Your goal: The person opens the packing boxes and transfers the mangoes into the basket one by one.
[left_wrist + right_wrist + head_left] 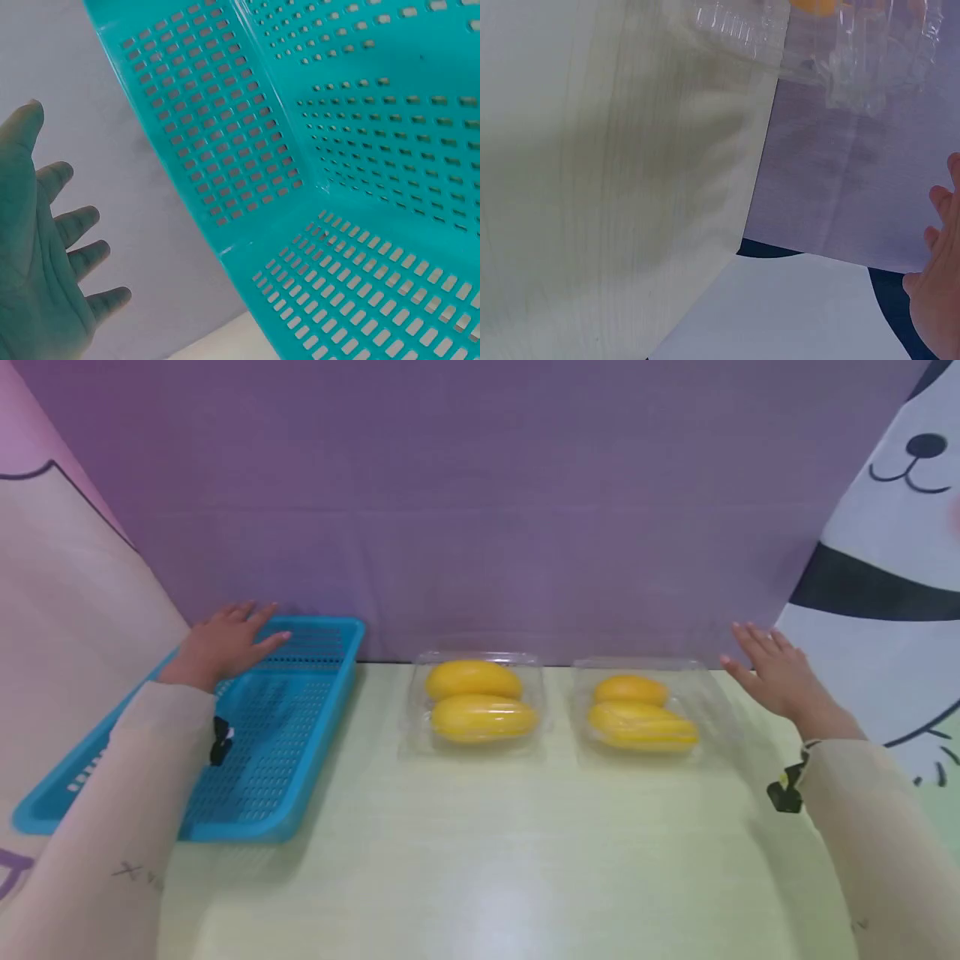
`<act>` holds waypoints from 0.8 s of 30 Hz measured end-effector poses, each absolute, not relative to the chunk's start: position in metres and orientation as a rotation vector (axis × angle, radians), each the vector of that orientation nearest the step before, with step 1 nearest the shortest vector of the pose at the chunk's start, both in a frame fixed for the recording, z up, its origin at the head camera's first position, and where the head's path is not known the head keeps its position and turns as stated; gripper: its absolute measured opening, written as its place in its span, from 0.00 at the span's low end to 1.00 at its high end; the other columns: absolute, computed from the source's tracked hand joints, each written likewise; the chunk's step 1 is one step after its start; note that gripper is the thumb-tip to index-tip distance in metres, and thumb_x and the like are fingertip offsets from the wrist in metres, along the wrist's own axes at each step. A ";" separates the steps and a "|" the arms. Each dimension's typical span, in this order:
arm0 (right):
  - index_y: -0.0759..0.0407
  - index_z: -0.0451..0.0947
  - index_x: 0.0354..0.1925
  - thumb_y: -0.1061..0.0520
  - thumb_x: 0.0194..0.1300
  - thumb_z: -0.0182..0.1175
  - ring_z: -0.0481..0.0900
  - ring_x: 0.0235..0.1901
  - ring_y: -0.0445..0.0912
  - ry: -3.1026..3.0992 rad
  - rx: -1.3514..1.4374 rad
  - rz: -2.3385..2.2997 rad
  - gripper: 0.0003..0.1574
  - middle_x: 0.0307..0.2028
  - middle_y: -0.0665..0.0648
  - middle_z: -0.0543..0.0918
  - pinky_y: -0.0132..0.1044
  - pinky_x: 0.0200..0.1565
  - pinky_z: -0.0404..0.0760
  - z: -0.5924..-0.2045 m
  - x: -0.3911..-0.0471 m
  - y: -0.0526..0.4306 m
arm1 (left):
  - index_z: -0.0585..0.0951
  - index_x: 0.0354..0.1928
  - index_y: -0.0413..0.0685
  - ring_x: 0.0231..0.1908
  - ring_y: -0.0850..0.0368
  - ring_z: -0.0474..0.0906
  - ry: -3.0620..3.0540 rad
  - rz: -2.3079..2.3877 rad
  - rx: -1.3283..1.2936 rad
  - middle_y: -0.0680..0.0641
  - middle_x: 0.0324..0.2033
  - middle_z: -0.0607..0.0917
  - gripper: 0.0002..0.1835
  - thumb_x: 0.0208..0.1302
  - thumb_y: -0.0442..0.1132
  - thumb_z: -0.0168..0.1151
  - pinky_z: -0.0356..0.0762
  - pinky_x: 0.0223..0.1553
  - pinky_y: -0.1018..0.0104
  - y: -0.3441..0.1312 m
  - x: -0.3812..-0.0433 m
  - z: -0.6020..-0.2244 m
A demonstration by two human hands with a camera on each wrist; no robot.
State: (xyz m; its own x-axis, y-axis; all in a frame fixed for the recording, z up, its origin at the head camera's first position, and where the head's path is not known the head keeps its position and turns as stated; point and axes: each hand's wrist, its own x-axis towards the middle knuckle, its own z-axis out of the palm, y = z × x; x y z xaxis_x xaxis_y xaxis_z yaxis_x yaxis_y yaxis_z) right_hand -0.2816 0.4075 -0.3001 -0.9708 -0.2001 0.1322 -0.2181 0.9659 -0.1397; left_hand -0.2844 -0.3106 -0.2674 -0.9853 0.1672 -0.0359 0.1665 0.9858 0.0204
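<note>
My left hand (228, 643) is held over the far left part of a blue perforated plastic basket (315, 760), fingers spread and holding nothing. In the left wrist view that hand (45, 247) shows beside the basket's rim, apart from it. On the right, my right hand (780, 677) hovers with straight fingers near the right-hand clear plastic container (682, 681). This container holds two yellow, mango-like fruits (641, 727). Another clear container (420, 731), between it and the basket, holds two similar yellow fruits (483, 718).
The pale table (480, 843) ends at a purple cloth backdrop (480, 527) just behind the containers. A printed panel with a cartoon face (885, 568) rises at the right, and another pale printed panel (67, 585) at the left.
</note>
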 end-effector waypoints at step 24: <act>0.63 0.40 0.73 0.39 0.73 0.38 0.34 0.69 0.72 -2.968 0.458 0.281 0.44 0.71 0.74 0.43 0.73 0.64 0.35 -0.303 -0.268 0.371 | 0.45 0.74 0.41 0.67 0.25 0.40 3.070 0.106 0.250 0.25 0.69 0.46 0.46 0.67 0.69 0.29 0.46 0.62 0.26 -0.278 -0.279 -0.254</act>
